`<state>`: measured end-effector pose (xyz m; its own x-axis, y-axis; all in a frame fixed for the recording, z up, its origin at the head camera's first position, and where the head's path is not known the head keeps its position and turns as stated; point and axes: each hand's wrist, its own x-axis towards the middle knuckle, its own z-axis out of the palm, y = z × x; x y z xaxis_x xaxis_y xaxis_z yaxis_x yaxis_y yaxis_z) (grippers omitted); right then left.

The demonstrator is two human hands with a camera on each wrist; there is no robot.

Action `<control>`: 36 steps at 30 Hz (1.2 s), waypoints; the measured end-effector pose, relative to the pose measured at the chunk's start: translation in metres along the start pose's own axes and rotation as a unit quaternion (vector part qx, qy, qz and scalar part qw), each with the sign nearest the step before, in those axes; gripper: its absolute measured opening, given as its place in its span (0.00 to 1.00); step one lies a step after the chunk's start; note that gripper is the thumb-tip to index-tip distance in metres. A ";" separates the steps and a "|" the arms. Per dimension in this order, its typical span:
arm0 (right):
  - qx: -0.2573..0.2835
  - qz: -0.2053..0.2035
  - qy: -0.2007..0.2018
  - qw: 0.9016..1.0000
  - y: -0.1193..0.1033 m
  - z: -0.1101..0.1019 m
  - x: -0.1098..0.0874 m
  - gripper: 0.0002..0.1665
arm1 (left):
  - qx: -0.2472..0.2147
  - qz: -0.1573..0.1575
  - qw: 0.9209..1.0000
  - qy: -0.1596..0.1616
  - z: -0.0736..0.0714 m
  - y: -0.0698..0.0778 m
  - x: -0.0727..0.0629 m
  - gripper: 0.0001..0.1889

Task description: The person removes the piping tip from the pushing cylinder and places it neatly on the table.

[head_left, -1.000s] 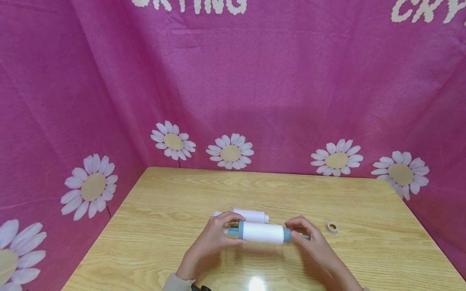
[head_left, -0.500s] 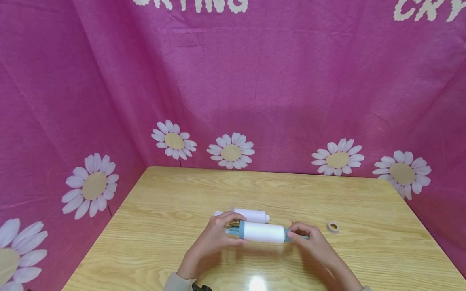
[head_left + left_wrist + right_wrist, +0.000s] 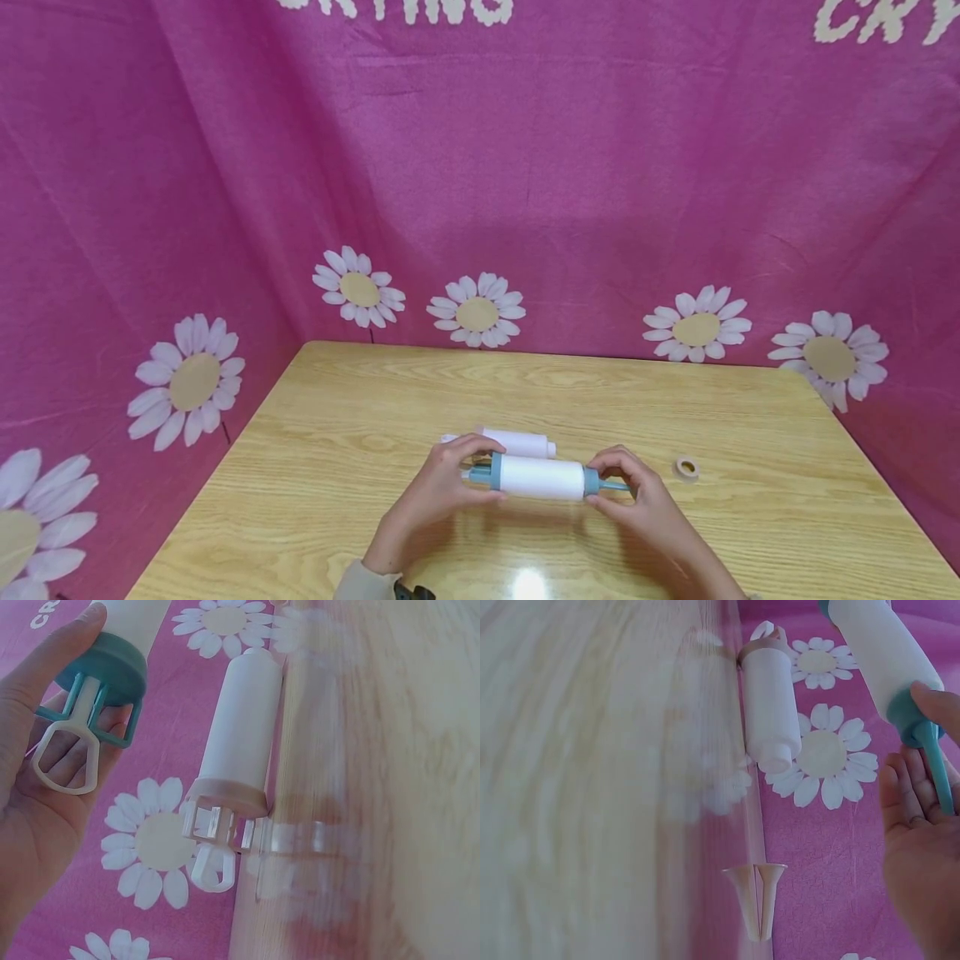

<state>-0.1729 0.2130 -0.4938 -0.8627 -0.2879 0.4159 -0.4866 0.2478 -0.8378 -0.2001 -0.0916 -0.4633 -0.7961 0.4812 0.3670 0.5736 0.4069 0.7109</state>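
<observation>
Fingers of your left hand [image 3: 444, 482] grip a white tube [image 3: 542, 477] by its teal collar [image 3: 496, 472], partly hiding its handle [image 3: 84, 709] from the head camera and, beyond them, a second tube [image 3: 517, 443]; your right hand [image 3: 648, 502] pinches the opposite end. Past its fingers sits a beige ring [image 3: 688, 477].

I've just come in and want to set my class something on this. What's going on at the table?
A person holds a white tube with teal ends roughly level, off the table. The left hand grips the end with the loop handle; the right hand grips the other end, where a thin teal spout sticks out. Just beyond, a second white tube lies on its side, with a small beige flared piece off to the right.
</observation>
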 end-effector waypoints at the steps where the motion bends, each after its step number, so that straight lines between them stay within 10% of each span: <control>1: 0.003 -0.007 0.000 1.000 0.000 0.000 0.000 0.20 | 0.000 0.000 1.000 0.000 0.000 0.000 0.000 0.26; 6: 0.014 -0.009 -0.004 1.000 -0.002 -0.001 0.002 0.22 | -0.007 -0.003 1.000 -0.002 -0.001 0.000 -0.001 0.26; 15: 0.036 0.168 -0.049 0.984 -0.006 -0.009 0.006 0.21 | 0.009 0.005 1.000 0.001 0.001 0.000 -0.001 0.27; 27: 0.040 0.161 -0.053 0.985 -0.004 -0.007 0.003 0.09 | 0.008 0.004 1.000 -0.002 -0.001 0.001 -0.001 0.27; 36: 0.025 0.024 -0.007 0.999 0.002 -0.002 0.001 0.18 | -0.007 -0.015 1.000 -0.006 -0.002 -0.001 -0.001 0.26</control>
<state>-0.1752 0.2151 -0.4939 -0.8829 -0.2901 0.3693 -0.4361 0.2146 -0.8740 -0.2003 -0.0940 -0.4637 -0.8107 0.4785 0.3373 0.5462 0.4110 0.7299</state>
